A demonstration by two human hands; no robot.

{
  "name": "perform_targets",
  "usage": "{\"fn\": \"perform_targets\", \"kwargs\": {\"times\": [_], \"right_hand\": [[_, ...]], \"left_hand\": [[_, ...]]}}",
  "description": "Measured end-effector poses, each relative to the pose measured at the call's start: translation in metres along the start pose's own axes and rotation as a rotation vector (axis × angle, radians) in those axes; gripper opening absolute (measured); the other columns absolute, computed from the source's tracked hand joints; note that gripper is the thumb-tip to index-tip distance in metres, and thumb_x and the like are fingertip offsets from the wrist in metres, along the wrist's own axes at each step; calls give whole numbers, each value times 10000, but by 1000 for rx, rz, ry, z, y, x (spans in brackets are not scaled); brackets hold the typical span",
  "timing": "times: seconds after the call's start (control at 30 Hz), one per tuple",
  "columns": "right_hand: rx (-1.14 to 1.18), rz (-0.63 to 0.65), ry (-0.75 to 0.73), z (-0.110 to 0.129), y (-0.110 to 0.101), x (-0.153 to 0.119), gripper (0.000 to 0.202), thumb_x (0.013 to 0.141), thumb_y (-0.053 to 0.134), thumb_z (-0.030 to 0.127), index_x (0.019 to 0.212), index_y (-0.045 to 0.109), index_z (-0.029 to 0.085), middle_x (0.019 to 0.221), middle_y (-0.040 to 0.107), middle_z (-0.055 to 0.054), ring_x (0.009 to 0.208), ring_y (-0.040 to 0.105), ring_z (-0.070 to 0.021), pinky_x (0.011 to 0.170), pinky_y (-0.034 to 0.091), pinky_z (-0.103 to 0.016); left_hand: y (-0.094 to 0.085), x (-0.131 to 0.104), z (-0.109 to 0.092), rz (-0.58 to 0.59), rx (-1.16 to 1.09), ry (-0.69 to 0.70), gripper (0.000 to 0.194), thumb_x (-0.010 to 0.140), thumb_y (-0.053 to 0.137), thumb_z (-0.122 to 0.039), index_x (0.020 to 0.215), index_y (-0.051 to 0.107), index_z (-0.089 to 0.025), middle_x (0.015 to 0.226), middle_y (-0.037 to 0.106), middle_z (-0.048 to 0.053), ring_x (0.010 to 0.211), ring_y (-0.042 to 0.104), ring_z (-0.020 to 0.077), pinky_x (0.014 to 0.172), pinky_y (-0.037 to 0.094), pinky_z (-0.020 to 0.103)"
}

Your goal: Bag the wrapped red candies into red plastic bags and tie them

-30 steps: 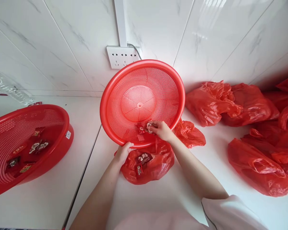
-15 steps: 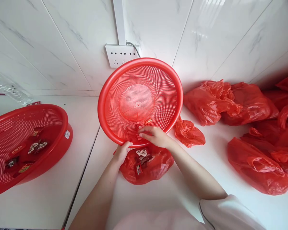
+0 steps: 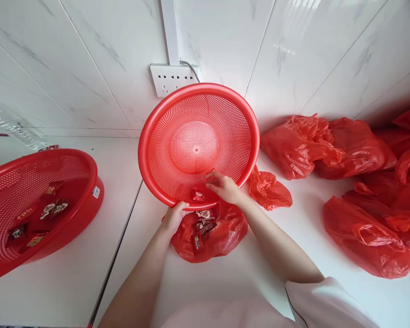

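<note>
A red plastic mesh basket (image 3: pixel 198 107) is tilted, its opening turned toward me. My left hand (image 3: pixel 175 216) grips the near rim, thumb on top. My right hand (image 3: pixel 226 187) reaches into the lower right part of the basket, fingers apart and slightly bent. One small red wrapped packet (image 3: pixel 198 195) lies just inside the near rim, left of the right fingers. Below that rim sits an open red plastic bag (image 3: pixel 225 237). Several dark red printed packets (image 3: pixel 205 226) show in its mouth. Whatever is under the right palm is hidden.
At the left, a second red basket (image 3: pixel 92 175) holds several wrapped packets. Several filled red bags (image 3: pixel 294 146) line the right side, and a small crumpled bag (image 3: pixel 270 189) lies beside the tilted basket. Behind are a tiled wall, a power socket (image 3: pixel 171 77) and a plastic bottle (image 3: pixel 17 132).
My right hand has shifted slightly right, its fingers spreading. One packet now lies nearer the basket's near rim; another with yellowish print is no longer visible. My left hand keeps its hold.
</note>
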State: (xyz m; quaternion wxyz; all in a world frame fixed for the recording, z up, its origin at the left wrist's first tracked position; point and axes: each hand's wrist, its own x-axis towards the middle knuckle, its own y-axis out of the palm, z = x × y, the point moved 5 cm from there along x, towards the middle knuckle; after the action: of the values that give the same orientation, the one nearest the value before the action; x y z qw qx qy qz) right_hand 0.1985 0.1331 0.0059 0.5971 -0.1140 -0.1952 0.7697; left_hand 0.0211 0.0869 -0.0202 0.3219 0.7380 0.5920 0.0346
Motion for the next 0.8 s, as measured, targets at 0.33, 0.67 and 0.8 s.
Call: {"fn": "perform_targets", "kwargs": {"times": [0.33,0.67,0.8], "right_hand": [[-113,364,-278,25,15,-10,395,808,687,290,1189,638,199,1141,677,-69,1034,637,-204,945,473,-356],[146,396,-197,49,8,-19,316,928,512,392,1081,678,171,1018,713,-45,912,666,-172,831,514,-303],[93,432,-227,52,11,-21,376,966,419,430,1115,672,195,1090,701,-50,999,653,-177,912,494,-328]], "left_hand": [[0,1,2,31,-21,-8,396,733,550,-150,1108,659,-89,1090,711,114,1103,623,305,991,455,450],[-6,2,3,-45,12,-7,324,722,579,-188,1013,688,-94,996,730,108,966,674,289,895,510,431],[-6,2,3,-32,31,-6,265,722,582,-193,938,703,-100,964,737,101,972,675,283,910,505,416]]}}
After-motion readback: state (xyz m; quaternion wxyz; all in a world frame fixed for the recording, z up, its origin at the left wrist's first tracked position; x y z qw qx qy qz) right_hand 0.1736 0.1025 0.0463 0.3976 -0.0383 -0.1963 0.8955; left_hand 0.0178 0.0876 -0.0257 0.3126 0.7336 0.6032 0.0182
